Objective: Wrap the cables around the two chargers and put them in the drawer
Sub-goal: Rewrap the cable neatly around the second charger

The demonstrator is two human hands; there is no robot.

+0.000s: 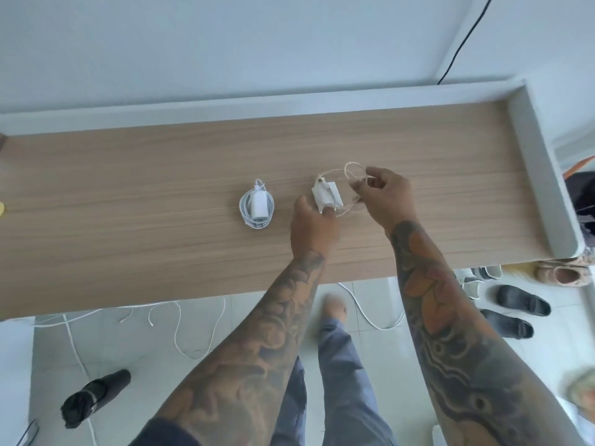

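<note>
item: small white charger block (325,197), mid wooden surface (128,194); left hand (314,225) pins it steady, right hand (384,196) pinches thin cream cable (354,167) looped for winding. second white charger (257,206), coiled, just beside.

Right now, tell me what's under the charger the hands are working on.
The charger rests on the wooden tabletop. The left hand covers its near corner, so whether cable runs beneath is hidden.

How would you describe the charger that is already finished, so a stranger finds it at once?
Look at the long wooden counter. Near its middle lies the white charger, left of both hands and untouched. Unlike its neighbour, its cable lies in a neat coil around it.
</note>
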